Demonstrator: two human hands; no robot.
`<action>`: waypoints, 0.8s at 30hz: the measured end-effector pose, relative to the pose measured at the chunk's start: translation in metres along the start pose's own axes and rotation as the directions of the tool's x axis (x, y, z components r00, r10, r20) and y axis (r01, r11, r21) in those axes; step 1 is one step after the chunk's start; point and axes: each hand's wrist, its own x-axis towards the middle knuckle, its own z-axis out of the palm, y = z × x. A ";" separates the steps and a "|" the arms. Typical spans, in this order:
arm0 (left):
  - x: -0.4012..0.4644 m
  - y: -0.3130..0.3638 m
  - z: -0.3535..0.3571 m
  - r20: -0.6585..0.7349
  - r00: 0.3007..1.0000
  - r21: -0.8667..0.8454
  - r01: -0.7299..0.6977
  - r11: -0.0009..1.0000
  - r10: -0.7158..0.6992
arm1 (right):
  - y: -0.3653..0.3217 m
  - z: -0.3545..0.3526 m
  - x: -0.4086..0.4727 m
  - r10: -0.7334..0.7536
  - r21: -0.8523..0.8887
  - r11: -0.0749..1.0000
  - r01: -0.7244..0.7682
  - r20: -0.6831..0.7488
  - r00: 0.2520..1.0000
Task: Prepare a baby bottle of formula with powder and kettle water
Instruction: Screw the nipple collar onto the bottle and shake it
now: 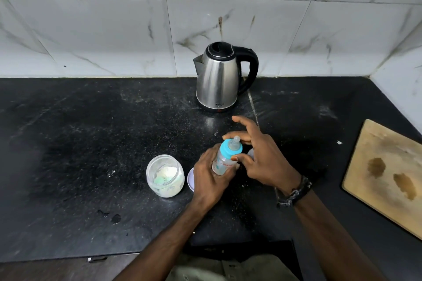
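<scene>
A clear baby bottle (221, 164) with a blue collar (230, 149) and a teat stands tilted above the black counter. My left hand (211, 177) is wrapped around the bottle's body. Thumb and fingers of my right hand (262, 158) pinch the blue collar. An open clear jar (164, 175) with white powder and a green scoop inside sits to the left of the bottle. Its white lid (190, 180) lies flat beside it, partly hidden by my left hand. A steel kettle (220, 77) with a black handle stands at the back, lid closed.
A wooden cutting board (383, 175) lies at the right edge of the counter (91, 143). A small pale cap (250, 152) peeks out behind my right hand. White tiled walls bound the back and right. Powder specks dot the surface.
</scene>
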 end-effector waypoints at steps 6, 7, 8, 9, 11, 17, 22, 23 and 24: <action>-0.001 0.001 0.000 -0.017 1.000 -0.006 -0.024 1.000 0.024 | -0.007 0.006 0.002 0.051 -0.113 0.991 -0.065 -0.120 0.991; -0.001 0.001 0.000 -0.013 1.000 -0.003 -0.020 1.000 0.020 | -0.011 0.006 0.002 0.070 -0.219 0.970 -0.105 -0.165 0.984; -0.002 0.001 0.000 -0.010 1.000 0.004 -0.016 1.000 0.016 | -0.015 0.006 0.001 0.089 -0.333 0.931 -0.151 -0.195 0.977; -0.002 0.001 0.001 -0.009 1.000 0.012 -0.017 1.000 0.017 | -0.019 0.006 0.001 0.111 -0.435 0.880 -0.193 -0.206 0.972; -0.002 0.001 0.001 -0.008 0.999 0.021 -0.032 0.999 0.033 | -0.021 0.006 0.003 0.147 -0.540 0.811 -0.227 -0.188 0.971; 0.004 -0.004 0.001 -0.029 0.999 0.039 -0.037 0.999 0.038 | -0.013 -0.003 0.003 0.152 -0.140 0.981 -0.138 0.095 0.984; 0.005 -0.005 0.002 -0.040 0.999 0.027 -0.024 0.999 0.025 | -0.015 0.004 0.003 0.075 -0.272 0.958 -0.087 -0.053 0.996; 0.004 -0.005 0.002 -0.037 0.999 0.026 -0.019 0.999 0.020 | -0.017 0.005 0.004 0.055 -0.395 0.914 -0.095 -0.113 0.992; 0.003 -0.005 0.001 -0.031 0.999 0.023 -0.019 1.000 0.019 | -0.021 0.007 0.003 0.035 -0.512 0.851 -0.114 -0.161 0.986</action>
